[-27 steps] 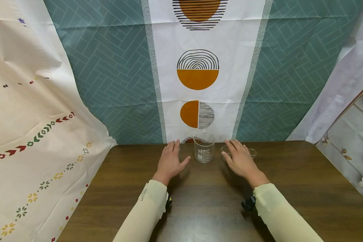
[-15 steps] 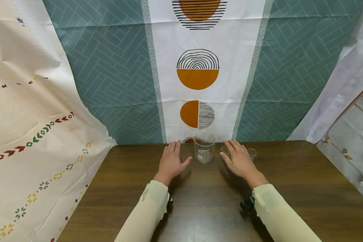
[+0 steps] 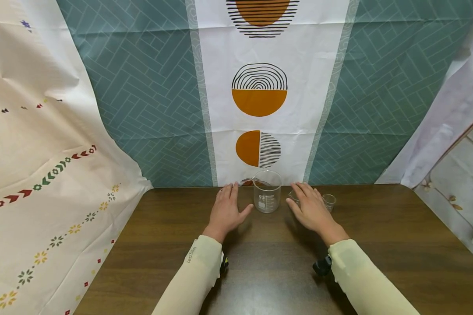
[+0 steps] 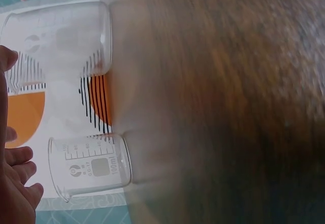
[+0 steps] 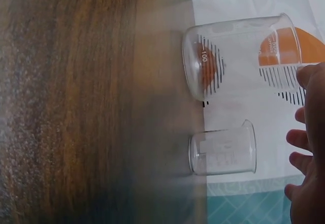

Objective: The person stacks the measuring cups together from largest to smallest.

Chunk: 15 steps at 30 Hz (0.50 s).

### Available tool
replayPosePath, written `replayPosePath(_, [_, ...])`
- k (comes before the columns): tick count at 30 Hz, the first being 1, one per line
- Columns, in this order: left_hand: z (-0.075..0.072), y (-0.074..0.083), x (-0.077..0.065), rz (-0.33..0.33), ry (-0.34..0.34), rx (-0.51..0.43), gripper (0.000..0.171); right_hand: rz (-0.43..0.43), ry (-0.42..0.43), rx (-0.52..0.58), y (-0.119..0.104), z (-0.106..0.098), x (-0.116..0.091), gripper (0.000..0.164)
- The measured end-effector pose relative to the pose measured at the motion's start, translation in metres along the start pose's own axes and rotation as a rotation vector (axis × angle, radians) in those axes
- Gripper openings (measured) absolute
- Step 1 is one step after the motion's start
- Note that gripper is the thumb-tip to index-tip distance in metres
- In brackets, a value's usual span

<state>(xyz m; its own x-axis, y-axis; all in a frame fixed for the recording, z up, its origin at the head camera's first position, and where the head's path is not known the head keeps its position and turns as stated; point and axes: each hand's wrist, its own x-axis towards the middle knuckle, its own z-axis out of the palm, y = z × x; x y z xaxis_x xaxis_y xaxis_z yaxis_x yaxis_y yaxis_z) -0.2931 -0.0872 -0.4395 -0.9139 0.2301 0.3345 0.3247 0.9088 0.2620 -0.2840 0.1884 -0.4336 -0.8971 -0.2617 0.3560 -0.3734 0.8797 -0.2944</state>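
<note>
A large clear glass beaker (image 3: 266, 202) stands upright on the brown table, between my two hands. My left hand (image 3: 226, 211) hovers to its left with fingers straight and the thumb spread toward the beaker. In the left wrist view, a smaller 100 ml beaker (image 4: 91, 165) stands beyond that hand, mostly hidden from the head. My right hand (image 3: 310, 211) is held to the right, fingers extended and holding nothing. Behind it stands another smaller beaker (image 5: 223, 150), partly covered in the head view. A small glass vessel (image 3: 330, 201) shows past the right hand's outer side.
The wood-grain table (image 3: 256, 271) ends at a patterned teal and white cloth (image 3: 161, 109) hanging behind the glassware. A cream cloth (image 3: 55, 210) drapes along the left side, and a floral cloth (image 3: 457, 192) along the right.
My left hand has shifted slightly to the right, its thumb closer to the large beaker. The right hand has moved slightly left, uncovering more of the small vessel. The beakers stay put.
</note>
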Motion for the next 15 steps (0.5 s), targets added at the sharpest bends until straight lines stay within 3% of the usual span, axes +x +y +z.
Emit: replayPosePath(15, [0.0106, 0.0011, 0.0027, 0.021, 0.024, -0.018, 0.084, 0.001, -0.026, 0.009, -0.0057, 0.0015, 0.0048, 0.061])
